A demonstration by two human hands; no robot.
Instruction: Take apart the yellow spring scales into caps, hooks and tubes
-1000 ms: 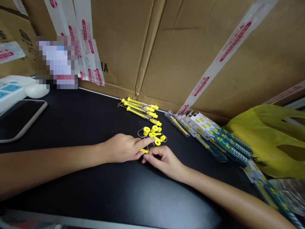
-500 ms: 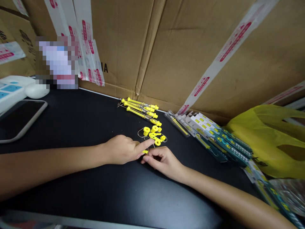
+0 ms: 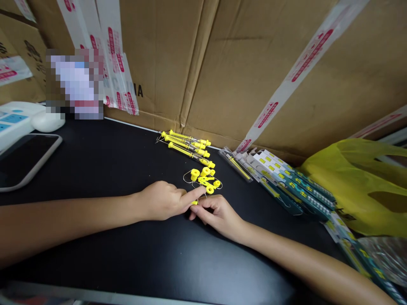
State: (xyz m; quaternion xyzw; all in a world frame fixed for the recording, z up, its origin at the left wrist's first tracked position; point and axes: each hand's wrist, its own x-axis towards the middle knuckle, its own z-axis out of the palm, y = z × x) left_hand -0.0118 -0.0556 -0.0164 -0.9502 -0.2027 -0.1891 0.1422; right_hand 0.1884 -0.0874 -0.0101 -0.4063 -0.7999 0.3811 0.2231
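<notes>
My left hand point(image 3: 165, 199) and my right hand point(image 3: 219, 216) meet on the black table point(image 3: 104, 165), fingertips together. Both pinch one small yellow piece point(image 3: 194, 202), mostly hidden by the fingers. My left forefinger stretches over it. Just beyond the fingertips lies a small heap of yellow plastic caps with thin wire loops point(image 3: 205, 178). Farther back, several yellow threader tools point(image 3: 187, 146) lie side by side near the cardboard.
Packaged cards point(image 3: 286, 182) are fanned out at the right, beside a yellow plastic bag point(image 3: 359, 186). A phone point(image 3: 23, 159) and a white device point(image 3: 19, 118) sit at the far left. Taped cardboard boxes point(image 3: 238, 63) wall the back.
The yellow piece has slid further under my left fingers, so less of it shows. Both hands stay in place.
</notes>
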